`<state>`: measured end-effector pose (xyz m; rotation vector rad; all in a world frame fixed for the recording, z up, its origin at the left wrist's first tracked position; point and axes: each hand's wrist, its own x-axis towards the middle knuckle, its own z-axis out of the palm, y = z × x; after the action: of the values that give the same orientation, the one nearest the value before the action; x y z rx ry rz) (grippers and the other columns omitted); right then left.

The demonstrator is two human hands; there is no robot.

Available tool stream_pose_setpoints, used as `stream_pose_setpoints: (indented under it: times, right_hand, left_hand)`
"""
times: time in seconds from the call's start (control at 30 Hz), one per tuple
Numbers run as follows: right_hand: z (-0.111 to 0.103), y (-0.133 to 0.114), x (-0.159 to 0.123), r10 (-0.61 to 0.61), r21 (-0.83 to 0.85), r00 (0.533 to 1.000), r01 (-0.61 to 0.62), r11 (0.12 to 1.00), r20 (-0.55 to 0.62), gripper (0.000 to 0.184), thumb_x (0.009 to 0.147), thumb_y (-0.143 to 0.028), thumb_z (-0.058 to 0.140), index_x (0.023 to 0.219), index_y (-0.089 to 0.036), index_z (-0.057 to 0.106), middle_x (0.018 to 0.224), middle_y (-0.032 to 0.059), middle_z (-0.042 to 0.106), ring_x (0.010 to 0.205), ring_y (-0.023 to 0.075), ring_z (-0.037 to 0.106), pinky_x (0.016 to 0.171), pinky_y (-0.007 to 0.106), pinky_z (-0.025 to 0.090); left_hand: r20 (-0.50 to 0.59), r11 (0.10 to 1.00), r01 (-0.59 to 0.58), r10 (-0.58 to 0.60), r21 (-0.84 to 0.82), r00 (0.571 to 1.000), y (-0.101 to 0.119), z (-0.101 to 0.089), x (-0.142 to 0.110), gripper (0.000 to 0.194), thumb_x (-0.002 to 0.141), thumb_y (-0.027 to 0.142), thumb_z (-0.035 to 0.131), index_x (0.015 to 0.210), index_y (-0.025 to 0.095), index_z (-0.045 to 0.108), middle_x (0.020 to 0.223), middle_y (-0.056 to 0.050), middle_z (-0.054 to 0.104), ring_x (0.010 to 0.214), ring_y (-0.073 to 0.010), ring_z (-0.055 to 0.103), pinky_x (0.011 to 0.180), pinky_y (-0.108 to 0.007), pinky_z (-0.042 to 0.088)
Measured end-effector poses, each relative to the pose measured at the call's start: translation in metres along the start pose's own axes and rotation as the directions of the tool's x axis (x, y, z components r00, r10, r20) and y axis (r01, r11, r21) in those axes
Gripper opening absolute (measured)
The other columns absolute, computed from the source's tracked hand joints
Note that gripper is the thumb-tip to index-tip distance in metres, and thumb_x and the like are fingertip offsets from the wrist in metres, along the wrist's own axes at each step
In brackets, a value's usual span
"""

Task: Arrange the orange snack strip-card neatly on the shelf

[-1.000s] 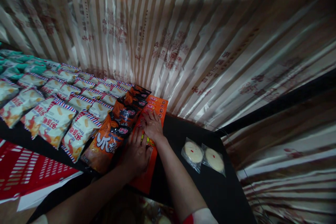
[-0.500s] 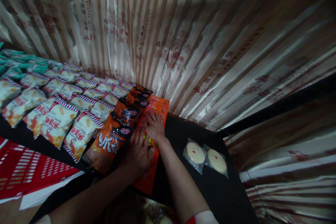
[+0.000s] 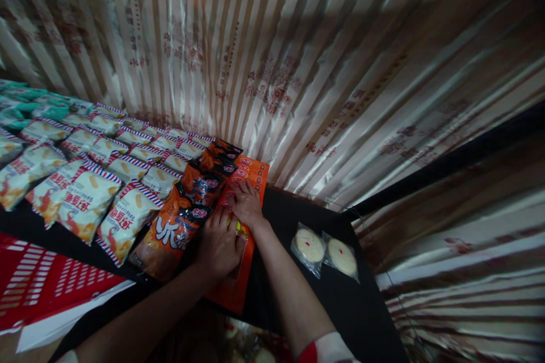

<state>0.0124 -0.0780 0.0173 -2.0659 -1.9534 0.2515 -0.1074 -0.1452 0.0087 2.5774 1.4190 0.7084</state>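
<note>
Both of my hands lie flat on a row of bright orange snack packets (image 3: pixel 252 173) laid overlapping on a black table (image 3: pixel 298 289). My left hand (image 3: pixel 218 247) presses the nearer packets with its fingers stretched out. My right hand (image 3: pixel 244 205) rests a little farther along the same row, fingers spread and open. Just left of them lies a row of dark orange-and-black snack bags (image 3: pixel 170 232), touching the orange packets.
White snack bags with red-and-blue striped edges (image 3: pixel 89 195) fill the table's left side in rows, with green bags (image 3: pixel 25 99) beyond. Two round white cakes in clear wrappers (image 3: pixel 326 252) lie at the right. A red slotted crate (image 3: pixel 46 286) sits low left. A striped satin curtain (image 3: pixel 272 57) hangs behind.
Both hands stay flat on the orange packets, barely shifted. The view has drifted slightly, moving everything a little left and up.
</note>
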Motion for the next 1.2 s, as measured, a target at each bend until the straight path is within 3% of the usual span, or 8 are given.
stream_pose_setpoints:
  times: [0.17,0.3,0.47,0.6,0.7,1.03,1.13,1.2]
  right_hand:
    - [0.002,0.001,0.0,-0.019,0.019,0.999,0.02,1.0,-0.035,0.047,0.09,-0.036,0.041,0.133,-0.021,0.045,0.147,0.0078,0.033,0.139,0.0231,0.017,0.111,0.045,0.016]
    - [0.001,0.008,-0.006,-0.025,0.101,0.974,0.049,0.994,-0.224,0.046,0.091,-0.037,0.036,0.132,-0.017,0.047,0.148,0.0077,0.03,0.139,0.0189,0.017,0.113,0.04,0.017]
    - [-0.009,0.021,-0.029,0.226,0.383,0.891,-0.065,0.921,-0.393,0.054,0.093,-0.044,0.021,0.129,-0.015,0.05,0.143,0.0083,0.039,0.135,0.0173,0.028,0.11,0.037,0.025]
    - [-0.014,0.029,-0.053,0.45,0.55,0.815,-0.202,0.811,-0.366,0.059,0.091,-0.05,0.019,0.122,-0.015,0.056,0.137,0.0105,0.046,0.129,0.0199,0.039,0.108,0.039,0.029]
    - [-0.013,0.032,-0.069,0.507,0.614,0.789,-0.218,0.758,-0.346,0.062,0.089,-0.054,0.023,0.12,-0.012,0.056,0.134,0.0128,0.049,0.126,0.0213,0.042,0.107,0.037,0.03]
    - [-0.005,0.037,-0.087,0.517,0.675,0.832,-0.265,0.688,-0.201,0.066,0.088,-0.055,0.025,0.125,-0.009,0.052,0.13,0.0141,0.053,0.125,0.0223,0.045,0.107,0.038,0.03]
    - [-0.004,0.038,-0.09,0.505,0.681,0.839,-0.25,0.688,-0.202,0.067,0.087,-0.057,0.024,0.125,-0.009,0.052,0.131,0.0141,0.052,0.125,0.022,0.044,0.108,0.037,0.029]
    - [-0.004,0.041,-0.093,0.495,0.696,0.847,-0.236,0.678,-0.195,0.07,0.087,-0.06,0.024,0.126,-0.009,0.051,0.131,0.014,0.052,0.125,0.0222,0.045,0.107,0.037,0.03]
  left_hand:
    - [-0.002,1.0,-0.01,0.01,-0.007,1.0,-0.001,-0.001,0.0,0.035,0.082,0.031,0.049,0.108,0.012,0.059,0.124,-0.017,0.054,0.117,-0.0313,0.046,0.096,-0.045,0.037]
    - [-0.002,1.0,-0.006,0.006,-0.012,1.0,-0.002,0.0,0.0,0.037,0.083,0.032,0.048,0.112,0.012,0.058,0.125,-0.017,0.053,0.118,-0.0312,0.045,0.097,-0.045,0.036]
    - [-0.039,1.0,-0.006,0.006,-0.01,0.999,-0.002,0.001,-0.001,0.043,0.084,0.034,0.047,0.12,0.012,0.054,0.126,-0.017,0.053,0.119,-0.0319,0.045,0.095,-0.046,0.037]
    - [-0.051,1.0,-0.013,0.013,-0.002,0.999,-0.002,0.001,-0.001,0.042,0.084,0.035,0.048,0.119,0.013,0.056,0.127,-0.016,0.053,0.118,-0.032,0.046,0.094,-0.045,0.038]
    - [-0.052,1.0,-0.018,0.019,0.005,0.998,-0.003,0.002,-0.002,0.045,0.084,0.034,0.047,0.121,0.011,0.054,0.128,-0.016,0.053,0.118,-0.0316,0.046,0.096,-0.045,0.037]
    - [-0.101,0.988,-0.051,0.037,-0.147,0.994,0.005,-0.009,-0.001,0.037,0.086,0.024,0.041,0.116,0.011,0.058,0.129,-0.015,0.053,0.127,-0.0301,0.039,0.103,-0.049,0.034]
    - [-0.046,0.845,-0.085,0.072,-0.527,0.996,0.015,-0.023,-0.011,0.035,0.09,0.027,0.036,0.113,0.017,0.06,0.124,-0.009,0.057,0.127,-0.0257,0.039,0.107,-0.047,0.029]
    - [0.139,0.502,0.052,0.137,-0.863,0.981,0.024,-0.027,-0.038,0.034,0.091,0.033,0.038,0.116,0.022,0.058,0.124,-0.005,0.057,0.126,-0.0245,0.04,0.108,-0.045,0.029]
